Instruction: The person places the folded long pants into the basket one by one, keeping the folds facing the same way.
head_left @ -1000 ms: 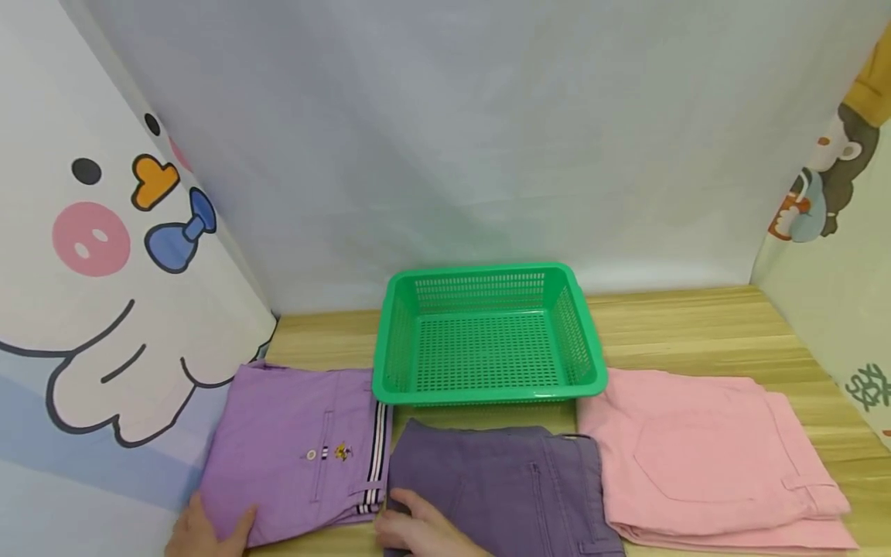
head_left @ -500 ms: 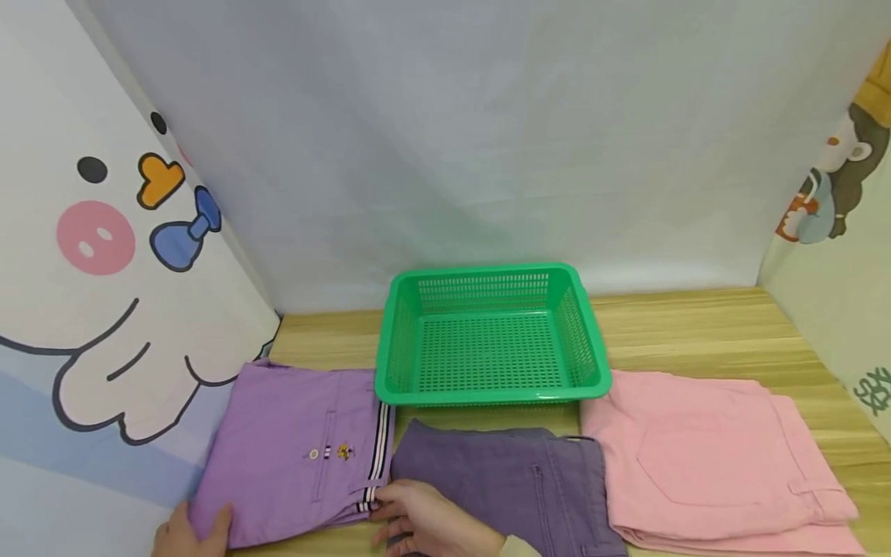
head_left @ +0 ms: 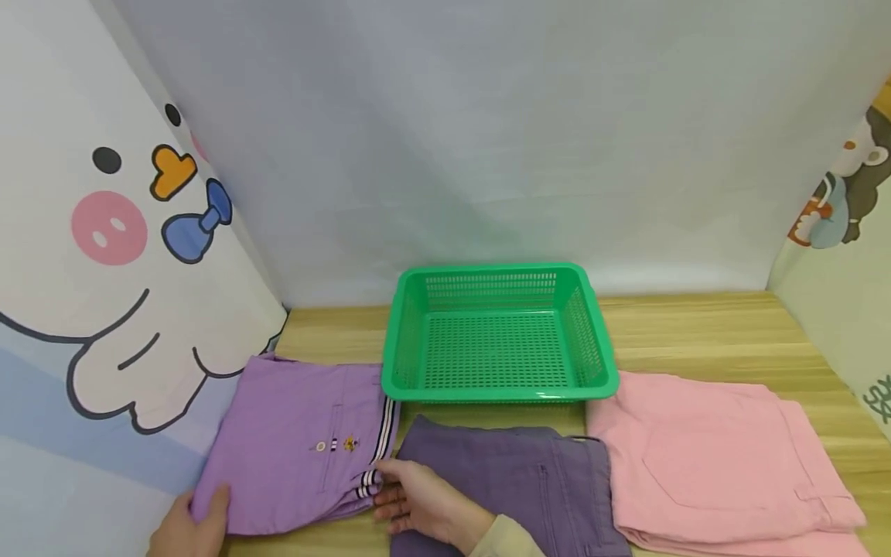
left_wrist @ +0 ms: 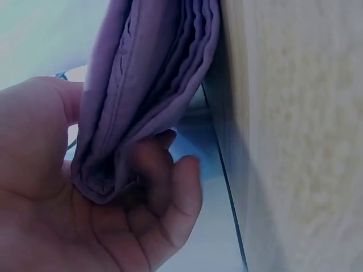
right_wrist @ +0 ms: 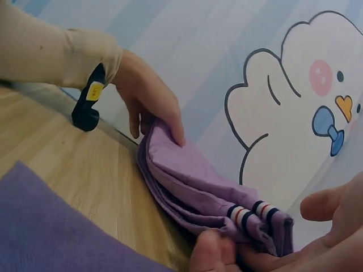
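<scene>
Folded light purple pants point(head_left: 285, 441), with a button, a small embroidered emblem and a striped band, lie at the left in the head view. My left hand point(head_left: 189, 526) grips their front left corner, thumb above; the left wrist view shows its fingers point(left_wrist: 170, 192) curled beneath the folded layers. At the striped front right corner is my right hand point(head_left: 435, 499). The right wrist view shows the right fingers point(right_wrist: 212, 249) under the edge and the right thumb point(right_wrist: 322, 204) on the other side. The folds bend upward at that edge.
An empty green basket point(head_left: 500, 396) stands behind, near the back curtain. Folded dark purple pants point(head_left: 501, 480) lie at centre front, partly under my right hand and forearm. Folded pink pants point(head_left: 724, 464) are on the right. A printed curtain point(head_left: 104, 309) borders the left side.
My right hand has moved up and left onto the striped corner of the light purple pants. The left hand has shifted slightly left, and the pants' front edge has risen a little.
</scene>
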Motion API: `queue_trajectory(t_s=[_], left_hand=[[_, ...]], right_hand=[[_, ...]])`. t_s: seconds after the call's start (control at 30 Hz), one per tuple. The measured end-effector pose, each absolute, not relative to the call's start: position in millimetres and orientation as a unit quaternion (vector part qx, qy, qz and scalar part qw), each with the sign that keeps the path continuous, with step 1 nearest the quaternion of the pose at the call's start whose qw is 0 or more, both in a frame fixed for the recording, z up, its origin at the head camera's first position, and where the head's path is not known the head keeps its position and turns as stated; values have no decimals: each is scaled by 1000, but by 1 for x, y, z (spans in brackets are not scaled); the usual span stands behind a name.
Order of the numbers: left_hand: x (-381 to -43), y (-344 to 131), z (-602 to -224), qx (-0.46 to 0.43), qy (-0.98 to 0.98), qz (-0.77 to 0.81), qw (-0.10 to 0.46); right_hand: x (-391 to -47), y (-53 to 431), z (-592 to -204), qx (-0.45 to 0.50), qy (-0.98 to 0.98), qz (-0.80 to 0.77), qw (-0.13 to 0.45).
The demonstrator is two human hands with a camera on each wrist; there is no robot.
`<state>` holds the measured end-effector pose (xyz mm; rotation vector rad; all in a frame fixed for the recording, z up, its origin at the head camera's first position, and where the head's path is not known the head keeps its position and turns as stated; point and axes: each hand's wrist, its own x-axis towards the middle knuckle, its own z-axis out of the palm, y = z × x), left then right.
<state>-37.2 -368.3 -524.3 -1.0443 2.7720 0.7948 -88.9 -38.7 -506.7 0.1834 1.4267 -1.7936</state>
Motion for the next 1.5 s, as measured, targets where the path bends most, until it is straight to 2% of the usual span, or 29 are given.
queue_trajectory(t_s=[0.33,0.67,0.9,1.5], left_hand=[[-36,-365,-528,-318,911,263,15],[-35,-364,-528,-311,911,271,18],[-32,-361,-521,-319,904,283,21],[-14,-350,-504,-349,831,424,-91]], right_hand=[[-94,-52,-517,58,590,-733,334],[-82,-57,-525,-59,682,-694,223],[-82,-57,-522,-90,693,-690,188],[-85,-52,-490,-159,747,-632,134]])
